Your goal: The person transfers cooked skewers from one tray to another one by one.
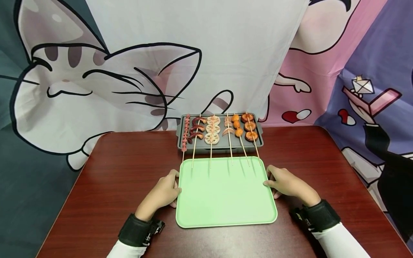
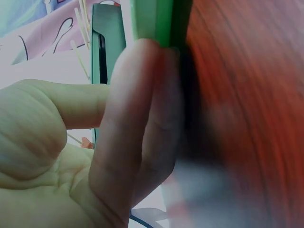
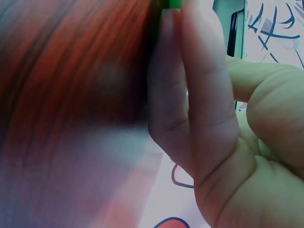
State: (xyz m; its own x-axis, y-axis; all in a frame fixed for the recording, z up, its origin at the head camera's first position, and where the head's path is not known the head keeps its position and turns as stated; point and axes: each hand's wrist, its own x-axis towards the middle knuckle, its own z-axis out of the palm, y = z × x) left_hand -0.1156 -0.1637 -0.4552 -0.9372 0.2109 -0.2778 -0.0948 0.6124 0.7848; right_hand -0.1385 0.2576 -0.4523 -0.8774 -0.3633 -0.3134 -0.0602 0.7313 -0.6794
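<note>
A light green rectangular tray (image 1: 226, 193) is held at both short sides. My left hand (image 1: 164, 190) grips its left edge, thumb at the rim. My right hand (image 1: 287, 182) grips the right edge in the same way, thumb on the rim. In the left wrist view, fingers (image 2: 128, 109) press against the green side wall. The right wrist view shows fingers (image 3: 204, 80) reaching up to a sliver of green; most of the tray is out of sight there. Just beyond stands a dark grey grill pan (image 1: 222, 147) bearing a row of food skewers.
Lotus root slices (image 1: 212, 138), orange balls (image 1: 238, 132) and brown mushroom-like slices (image 1: 251, 136) are among the skewered pieces. Their wooden sticks (image 1: 231, 154) jut over the tray's far edge. The brown table (image 1: 135, 157) meets a cartoon cloth (image 1: 129, 107) behind.
</note>
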